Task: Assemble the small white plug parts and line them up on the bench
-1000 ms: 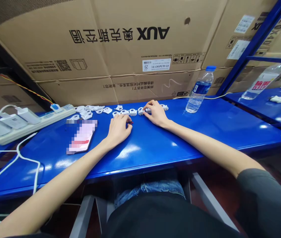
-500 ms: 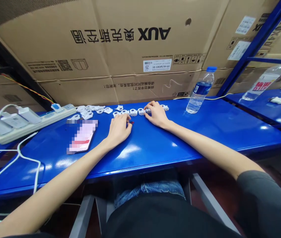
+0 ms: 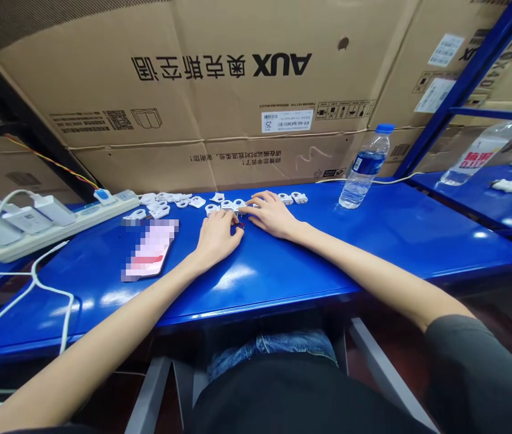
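My left hand [image 3: 217,238] rests on the blue metal table [image 3: 373,241], its fingers bunched beside a tiny red-marked item [image 3: 241,225]. I cannot tell whether it holds that item. My right hand [image 3: 269,216] lies flat with fingers stretched left, their tips touching a white plastic clip [image 3: 238,205]. Several similar clips [image 3: 174,198] lie in a loose row behind both hands. Two more clips [image 3: 292,198] sit just beyond my right knuckles.
A power strip [image 3: 57,226] with white chargers and cables lies at the left, beside a blurred phone [image 3: 150,249]. A water bottle [image 3: 364,169] stands at the right. Large cardboard boxes [image 3: 220,90] form the back wall. A second blue shelf [image 3: 477,193] holds a bottle and white parts.
My right hand has slid left along the row, closer to my left hand, and its fingers have stretched out over the clips. My left hand has barely moved.
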`<state>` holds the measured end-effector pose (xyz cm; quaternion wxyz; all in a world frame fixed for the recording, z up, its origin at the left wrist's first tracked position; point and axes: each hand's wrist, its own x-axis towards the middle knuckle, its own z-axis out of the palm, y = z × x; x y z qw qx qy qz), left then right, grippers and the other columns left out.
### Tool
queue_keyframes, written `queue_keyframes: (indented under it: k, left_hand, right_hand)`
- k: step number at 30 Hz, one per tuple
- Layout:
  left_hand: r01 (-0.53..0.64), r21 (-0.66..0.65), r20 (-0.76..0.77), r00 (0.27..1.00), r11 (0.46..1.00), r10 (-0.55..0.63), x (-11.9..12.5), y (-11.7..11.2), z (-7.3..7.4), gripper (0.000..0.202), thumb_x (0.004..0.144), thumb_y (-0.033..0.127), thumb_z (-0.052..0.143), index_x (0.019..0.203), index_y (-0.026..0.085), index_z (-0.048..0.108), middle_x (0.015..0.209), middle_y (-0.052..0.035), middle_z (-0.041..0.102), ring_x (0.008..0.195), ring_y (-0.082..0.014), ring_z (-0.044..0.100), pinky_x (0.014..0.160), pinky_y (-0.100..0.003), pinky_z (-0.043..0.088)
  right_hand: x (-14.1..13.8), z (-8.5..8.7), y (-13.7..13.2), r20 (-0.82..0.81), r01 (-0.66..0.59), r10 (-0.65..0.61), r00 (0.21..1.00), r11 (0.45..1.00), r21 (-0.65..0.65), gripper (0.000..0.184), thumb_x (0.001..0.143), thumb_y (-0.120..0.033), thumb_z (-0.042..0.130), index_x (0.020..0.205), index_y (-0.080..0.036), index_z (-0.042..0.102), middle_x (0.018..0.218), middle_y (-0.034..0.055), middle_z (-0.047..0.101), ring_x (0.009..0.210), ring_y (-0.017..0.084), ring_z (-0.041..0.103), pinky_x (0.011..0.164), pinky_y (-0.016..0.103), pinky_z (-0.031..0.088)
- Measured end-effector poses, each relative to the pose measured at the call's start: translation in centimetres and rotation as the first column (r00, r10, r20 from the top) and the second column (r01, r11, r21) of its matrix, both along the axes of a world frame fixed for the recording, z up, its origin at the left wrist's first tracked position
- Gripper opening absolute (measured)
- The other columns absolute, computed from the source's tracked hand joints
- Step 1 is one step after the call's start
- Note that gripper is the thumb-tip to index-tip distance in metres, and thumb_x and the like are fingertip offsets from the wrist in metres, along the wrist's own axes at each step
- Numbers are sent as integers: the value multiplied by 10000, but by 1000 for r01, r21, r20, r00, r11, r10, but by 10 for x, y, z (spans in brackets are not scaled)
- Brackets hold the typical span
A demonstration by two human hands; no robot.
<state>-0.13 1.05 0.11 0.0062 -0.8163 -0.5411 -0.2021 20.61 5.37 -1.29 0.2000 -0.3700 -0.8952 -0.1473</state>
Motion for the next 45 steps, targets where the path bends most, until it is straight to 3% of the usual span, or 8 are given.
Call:
queue_keyframes:
  k: [6,9,18,25,32,39,42,45]
  left_hand:
    - [8,5,22,1000,1000,-8,-1,0,2,95,871,240,586,956,213,617,1040,-93,739,1050,-320,650,905,-438,496]
    - [36,22,49,998,999,-37,-1,-1,2,119,857,211,591,975,215,611,1029,-84,740,1027,-309,652,907,-433,493]
    - [77,26,66,995,997,-79,0,-1,3,79,875,200,579,948,219,602,1016,-82,738,1033,-304,657,896,-433,489]
    - [104,6,92,990,995,-105,-2,1,1,95,885,224,573,969,225,618,994,-77,746,996,-294,678,874,-426,506]
    - [140,-23,199,971,990,-132,0,-3,4,143,881,213,542,1013,235,591,977,-51,758,912,-250,709,834,-394,526]
    - [166,-87,216,966,982,-144,-1,-11,15,80,794,227,613,860,238,570,802,2,718,746,-220,670,755,-366,503]
    - [214,-82,198,961,973,-194,0,-11,17,59,799,259,613,844,232,585,823,-9,715,775,-222,665,769,-371,505]
    - [281,-58,178,947,958,-267,1,-11,15,77,798,278,620,855,229,604,874,-24,723,855,-230,680,828,-380,515]
  right_hand:
    - [2,3,-4,0,-59,59,998,998,34,247,1049,-247,551,1246,-233,699,1285,117,706,1255,312,525,1028,479,404]
    - [4,2,-7,-46,-98,99,994,995,18,219,1054,-278,562,1221,-229,696,1350,119,671,1239,300,544,989,454,428]
    - [9,2,-21,-88,-187,186,979,982,-4,247,1087,-354,511,1210,-222,680,1379,131,636,1256,297,562,1023,464,430]
    - [8,5,-25,-104,-105,97,990,992,-66,283,1065,-412,549,1225,-220,682,1387,136,649,1279,316,546,1041,467,413]
    - [7,6,-27,-104,54,-62,993,995,-79,484,1010,-464,622,1413,-197,600,1340,136,705,1273,348,548,1004,486,421]
    - [5,9,-31,-125,35,-54,991,988,-148,331,1028,-429,602,1260,-214,696,1263,109,738,1227,331,563,998,468,403]
    - [6,9,-31,-121,12,-33,992,986,-167,260,1038,-402,583,1154,-211,715,1227,105,742,1193,319,566,998,456,404]
    - [7,7,-29,-151,-10,-12,989,989,-148,237,1044,-353,565,1162,-191,692,1257,117,716,1182,305,561,999,444,414]
